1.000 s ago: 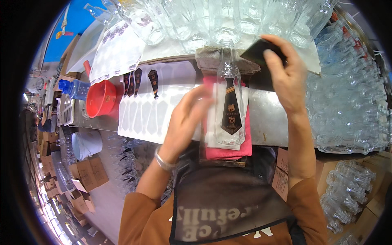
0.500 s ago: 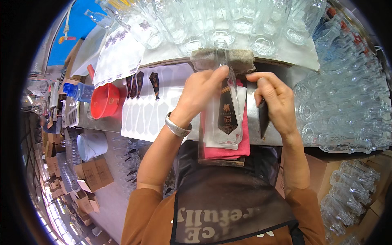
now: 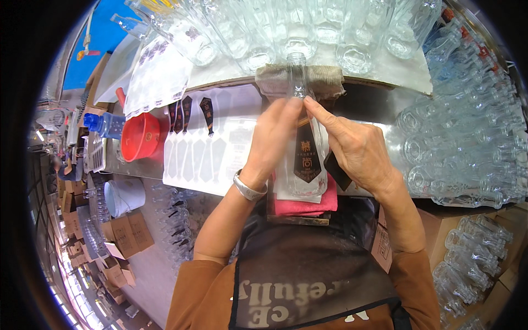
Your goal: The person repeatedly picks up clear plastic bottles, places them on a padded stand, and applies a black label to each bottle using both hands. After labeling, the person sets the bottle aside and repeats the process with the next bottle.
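A clear glass bottle (image 3: 319, 184) lies in front of me, its neck pointing away over a cloth-wrapped rest (image 3: 324, 77). On its upper face is a black tie-shaped label (image 3: 306, 157). My left hand (image 3: 276, 132), smeared by motion, is at the bottle's left shoulder; its fingers cannot be made out. My right hand (image 3: 360, 151) has its index finger stretched to the label's narrow top. Its other fingers are curled round a dark flat plate (image 3: 336, 171). Beneath the bottle lie a white sheet and a folded pink cloth (image 3: 297, 208).
To the left lies a label sheet (image 3: 236, 132) with several black labels, beside a red tub (image 3: 140, 137) and a blue-capped bottle (image 3: 107, 125). Clear bottles (image 3: 355, 58) crowd the far shelf (image 3: 415, 80); more bottles (image 3: 462, 148) lie stacked at right. A white bucket (image 3: 124, 197) stands lower left.
My right hand has moved left, bringing its index fingertip onto the bottle and the dark plate closer to it. My left hand has slid slightly toward me.
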